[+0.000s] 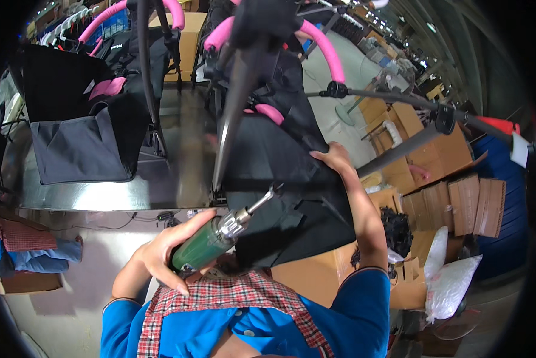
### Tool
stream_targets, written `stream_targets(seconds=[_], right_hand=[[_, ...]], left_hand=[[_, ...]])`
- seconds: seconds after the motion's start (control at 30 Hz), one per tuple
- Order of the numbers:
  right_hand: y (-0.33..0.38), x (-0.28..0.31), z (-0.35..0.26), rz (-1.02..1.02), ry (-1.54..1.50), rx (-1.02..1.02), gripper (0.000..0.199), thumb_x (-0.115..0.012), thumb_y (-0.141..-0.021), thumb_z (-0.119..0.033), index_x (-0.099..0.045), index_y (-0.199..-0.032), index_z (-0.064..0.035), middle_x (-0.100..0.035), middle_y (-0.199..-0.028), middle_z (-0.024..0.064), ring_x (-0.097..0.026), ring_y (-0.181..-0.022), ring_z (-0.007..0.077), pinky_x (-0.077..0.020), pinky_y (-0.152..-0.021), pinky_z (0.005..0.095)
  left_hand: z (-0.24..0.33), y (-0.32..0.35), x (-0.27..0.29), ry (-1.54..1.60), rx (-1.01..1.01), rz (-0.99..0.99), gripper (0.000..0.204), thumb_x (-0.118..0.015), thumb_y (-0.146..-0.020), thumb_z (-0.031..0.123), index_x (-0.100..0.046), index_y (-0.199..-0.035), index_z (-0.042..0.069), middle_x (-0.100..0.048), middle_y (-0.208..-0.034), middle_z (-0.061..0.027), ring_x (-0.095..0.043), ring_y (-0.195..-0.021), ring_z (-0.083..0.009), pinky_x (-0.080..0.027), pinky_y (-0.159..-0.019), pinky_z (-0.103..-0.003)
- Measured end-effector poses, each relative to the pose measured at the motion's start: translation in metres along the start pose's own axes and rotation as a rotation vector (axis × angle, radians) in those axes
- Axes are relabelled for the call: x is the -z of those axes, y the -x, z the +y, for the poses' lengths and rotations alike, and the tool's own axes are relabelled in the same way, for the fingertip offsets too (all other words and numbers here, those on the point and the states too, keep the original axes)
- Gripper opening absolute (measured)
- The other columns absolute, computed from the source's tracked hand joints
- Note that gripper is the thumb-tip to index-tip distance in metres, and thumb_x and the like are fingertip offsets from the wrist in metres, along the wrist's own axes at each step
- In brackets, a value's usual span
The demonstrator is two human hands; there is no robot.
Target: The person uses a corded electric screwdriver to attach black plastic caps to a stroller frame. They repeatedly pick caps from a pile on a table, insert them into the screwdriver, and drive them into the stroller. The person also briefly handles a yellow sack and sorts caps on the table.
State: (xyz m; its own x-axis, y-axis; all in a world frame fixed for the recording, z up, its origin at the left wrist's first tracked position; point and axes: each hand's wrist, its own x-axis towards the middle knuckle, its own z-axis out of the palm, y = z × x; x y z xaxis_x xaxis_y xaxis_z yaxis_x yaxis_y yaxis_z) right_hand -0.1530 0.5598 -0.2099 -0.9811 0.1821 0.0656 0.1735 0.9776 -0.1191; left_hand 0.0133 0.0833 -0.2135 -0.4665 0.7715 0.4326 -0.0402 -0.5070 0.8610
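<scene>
My left hand (159, 252) is wrapped round the green barrel of a power screwdriver (202, 246), held close to my checked apron. The driver's metal bit points up and to the right, over black fabric (280, 173) on a stroller frame, and a small dark piece seems to sit at its tip. Farther off, my right hand (335, 157) grips the right edge of that fabric, its thumb on top and the other fingers partly hidden. Grey frame tubes (235, 113) rise in front of me, and a pink foam handle (324, 45) curves above the fabric.
A second black stroller (89, 143) stands to the left on the shiny metal table (178, 179). Cardboard boxes (441, 149), flattened cartons (479, 206) and a clear plastic bag (453, 283) fill the right side. At the far left another person's legs (47, 256) show.
</scene>
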Motion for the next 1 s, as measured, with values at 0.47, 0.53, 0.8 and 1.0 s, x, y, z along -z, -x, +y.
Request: stream_targets(seconds=[0.47, 0.53, 0.8, 1.0], right_hand=[[0.053, 0.158, -0.277, 0.588, -1.208, 0.971, 0.03, -0.059, -0.086, 0.01, -0.065, -0.114, 0.004, -0.069, -0.105, 0.0038, -0.061, -0.096, 0.0105, -0.0467, -0.087, 0.0259], [0.048, 0.162, -0.269, 0.657, -1.014, 1.025, 0.035, -0.057, -0.084, 0.01, -0.064, -0.118, 0.0041, -0.069, -0.11, 0.0058, -0.062, -0.097, 0.0123, -0.0478, -0.089, 0.0279], [0.021, 0.201, -0.268, -0.052, -0.985, 1.312, 0.029, -0.063, -0.078, 0.007, -0.057, -0.106, 0.0006, -0.066, -0.093, 0.0138, -0.065, -0.091, 0.0235, -0.0456, -0.103, 0.0471], [0.03, 0.193, -0.283, 0.233, -0.9, 1.101, 0.027, -0.075, -0.085, -0.004, -0.062, -0.108, 0.0011, -0.071, -0.087, 0.0094, -0.067, -0.086, 0.0159, -0.0487, -0.099, 0.0387]], left_hand=[[0.021, 0.009, 0.019, 0.417, -0.242, 0.169, 0.137, -0.089, -0.059, 0.005, 0.002, -0.159, 0.022, -0.058, -0.086, -0.0234, -0.059, -0.055, -0.0228, -0.045, -0.046, -0.031], [0.018, 0.01, 0.02, 0.455, -0.254, 0.196, 0.136, -0.088, -0.059, 0.005, 0.003, -0.159, 0.021, -0.058, -0.086, -0.0228, -0.059, -0.057, -0.0229, -0.046, -0.047, -0.031], [0.03, -0.011, 0.033, 0.389, -0.231, 0.241, 0.132, -0.086, -0.065, 0.009, 0.006, -0.159, 0.014, -0.059, -0.091, -0.0166, -0.058, -0.071, -0.0186, -0.048, -0.059, -0.029], [0.056, -0.04, 0.036, 0.126, -0.221, 0.317, 0.121, -0.085, -0.07, 0.018, -0.003, -0.159, 0.01, -0.058, -0.114, -0.0125, -0.058, -0.079, -0.0137, -0.049, -0.07, -0.028]])
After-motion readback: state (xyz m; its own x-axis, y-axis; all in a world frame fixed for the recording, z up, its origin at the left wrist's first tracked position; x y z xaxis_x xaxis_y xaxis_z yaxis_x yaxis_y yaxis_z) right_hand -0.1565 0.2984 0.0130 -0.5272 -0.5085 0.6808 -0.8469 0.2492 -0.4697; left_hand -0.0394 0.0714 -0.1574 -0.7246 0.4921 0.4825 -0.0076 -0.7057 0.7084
